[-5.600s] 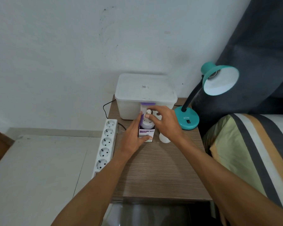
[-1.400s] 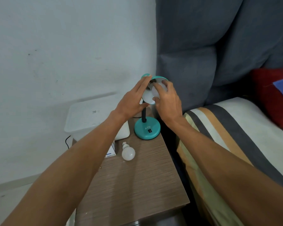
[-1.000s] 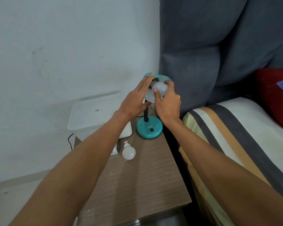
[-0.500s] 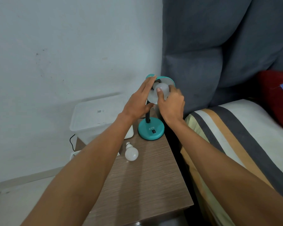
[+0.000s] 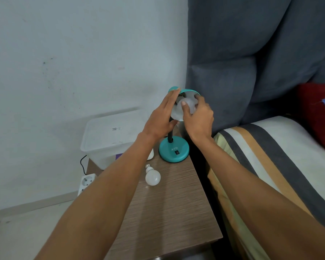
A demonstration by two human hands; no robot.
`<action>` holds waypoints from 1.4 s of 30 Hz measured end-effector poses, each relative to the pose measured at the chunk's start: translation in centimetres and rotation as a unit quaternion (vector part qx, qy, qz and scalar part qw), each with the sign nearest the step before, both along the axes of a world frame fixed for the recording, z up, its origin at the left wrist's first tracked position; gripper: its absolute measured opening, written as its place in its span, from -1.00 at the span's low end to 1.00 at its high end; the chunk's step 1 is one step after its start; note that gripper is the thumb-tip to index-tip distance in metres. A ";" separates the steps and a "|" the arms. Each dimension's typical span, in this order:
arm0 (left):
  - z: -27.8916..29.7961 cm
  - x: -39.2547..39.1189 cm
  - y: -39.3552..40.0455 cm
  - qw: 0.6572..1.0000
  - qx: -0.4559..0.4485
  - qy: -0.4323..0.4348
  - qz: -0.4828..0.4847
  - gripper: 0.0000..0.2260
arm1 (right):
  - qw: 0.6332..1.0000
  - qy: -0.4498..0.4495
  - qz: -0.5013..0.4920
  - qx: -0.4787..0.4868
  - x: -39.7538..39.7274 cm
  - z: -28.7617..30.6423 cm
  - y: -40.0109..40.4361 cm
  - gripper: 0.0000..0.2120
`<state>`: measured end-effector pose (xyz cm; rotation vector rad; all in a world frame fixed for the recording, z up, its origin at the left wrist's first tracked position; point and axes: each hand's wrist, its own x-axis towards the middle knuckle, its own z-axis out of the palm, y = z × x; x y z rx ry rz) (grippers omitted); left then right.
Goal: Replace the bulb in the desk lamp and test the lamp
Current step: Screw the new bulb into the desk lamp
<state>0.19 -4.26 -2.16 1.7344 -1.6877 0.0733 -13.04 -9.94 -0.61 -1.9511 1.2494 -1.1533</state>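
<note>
A teal desk lamp stands at the back right of the wooden nightstand [image 5: 169,209], its round base [image 5: 174,149] bearing a black switch. My left hand [image 5: 162,117] lies flat against the left side of the teal lamp shade [image 5: 190,91], steadying it. Inside the shade sits a white bulb [image 5: 189,106], and the fingers of my right hand [image 5: 198,117] are wrapped round it. The bulb's base and the socket are hidden. A second white bulb [image 5: 152,176] lies loose on the nightstand in front of the lamp base.
A white lidded plastic box [image 5: 113,136] sits at the back left of the nightstand, a purple carton partly hidden beside it. A white power strip [image 5: 86,182] with a black cord lies left of the table. A grey headboard and a striped bed [image 5: 270,166] border the right.
Since 5.6 s ago both hands left the bulb carton and rose to the lamp shade. Over the last second my right hand's fingers have shifted round the bulb in the shade; the left hand stays.
</note>
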 end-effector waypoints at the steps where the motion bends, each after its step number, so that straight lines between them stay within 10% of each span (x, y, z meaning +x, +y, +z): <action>1: 0.0 0.0 0.0 1.000 0.001 -0.001 -0.001 -0.17 | 1.000 0.002 0.016 -0.026 -0.1 0.1 0.2 -0.54; 9: 0.0 0.4 0.0 1.000 0.009 -0.012 0.004 -0.14 | 0.999 0.000 0.016 0.050 -0.1 -0.3 -0.5 -0.47; 16: -0.1 0.5 0.1 1.000 0.008 -0.011 0.000 -0.13 | 0.985 0.080 0.095 -0.120 -0.4 -0.8 -0.1 -0.50; 23: 0.2 0.3 0.1 1.000 0.011 -0.005 0.000 -0.14 | 0.997 -0.028 0.058 0.028 -0.1 0.2 -0.6 -0.48; 31: -0.2 0.5 0.1 1.000 0.017 -0.014 0.004 -0.14 | 0.988 0.062 0.099 -0.098 -0.2 -0.9 0.4 -0.52; 36: -0.1 0.7 0.1 1.000 0.017 -0.019 0.002 -0.16 | 0.999 0.021 0.023 0.010 0.2 -0.8 -0.4 -0.49; 42: -0.3 0.6 0.0 0.999 0.023 -0.026 0.002 -0.11 | 0.981 0.085 0.060 -0.164 0.3 -1.2 -0.1 -0.54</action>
